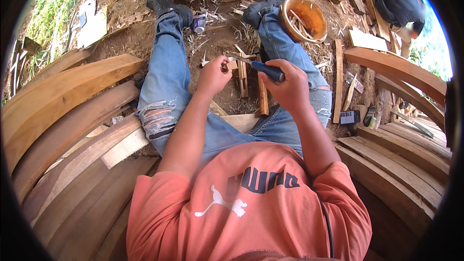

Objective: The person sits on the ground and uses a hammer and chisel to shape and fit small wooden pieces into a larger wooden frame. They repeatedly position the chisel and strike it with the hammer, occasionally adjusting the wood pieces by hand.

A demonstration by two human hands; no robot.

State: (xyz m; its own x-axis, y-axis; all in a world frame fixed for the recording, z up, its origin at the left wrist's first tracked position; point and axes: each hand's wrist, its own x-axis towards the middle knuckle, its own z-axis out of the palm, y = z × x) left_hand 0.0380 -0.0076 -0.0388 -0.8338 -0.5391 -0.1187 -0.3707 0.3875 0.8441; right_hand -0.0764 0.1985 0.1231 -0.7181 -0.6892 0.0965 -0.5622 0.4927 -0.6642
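My right hand (290, 79) is closed around the blue handle of a slim metal-bladed tool (268, 71), a chisel or screwdriver by its look. Its blade points left toward my left hand (214, 75). That hand is closed, thumb and fingers curled together near the blade's tip. Whatever it may be pinching is too small to make out. Just beyond and between my hands, narrow wooden pieces (242, 79) lie crossed on the ground. A round wooden handle (263, 97) stands out below my right hand, its far end hidden.
An orange bucket (314, 17) with wood sticks is beside my right foot. A can (199, 23) lies among shavings. Curved boards (72, 79) rise at left; stacked planks (396, 159) and a phone (349, 117) are at right. Another person (398, 2) bends over at far right.
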